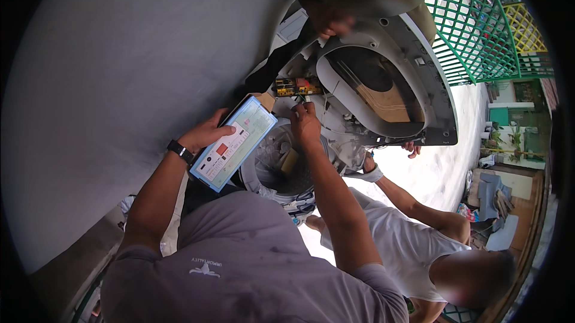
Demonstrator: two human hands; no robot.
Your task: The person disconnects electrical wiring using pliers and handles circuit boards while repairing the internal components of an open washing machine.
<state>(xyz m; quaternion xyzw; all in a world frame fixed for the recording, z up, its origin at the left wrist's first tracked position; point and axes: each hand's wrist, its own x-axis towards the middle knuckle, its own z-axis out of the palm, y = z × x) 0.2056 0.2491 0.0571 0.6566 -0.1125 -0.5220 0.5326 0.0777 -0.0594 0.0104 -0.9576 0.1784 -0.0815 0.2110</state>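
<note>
My left hand (208, 132), with a black band on the wrist, grips a flat blue and white cardboard box (235, 144). Its thumb lies on the printed face, and a brown flap (263, 100) stands out at the far end. My right hand (306, 124) is closed at the opened top of a washing machine, its fingertips pinched around something small that I cannot make out. Just beyond those fingertips lies a yellow and red circuit board (298, 87). Below the box and right hand, the round drum opening (277, 158) shows, partly covered by my forearm.
The machine's grey top panel (440, 98) is tipped up at the right, with a person's hand (332, 23) at its far side. Another person in a white top (398, 236) crouches at right, reaching toward the machine. A grey wall (132, 53) borders the left; green lattice (473, 17) stands far right.
</note>
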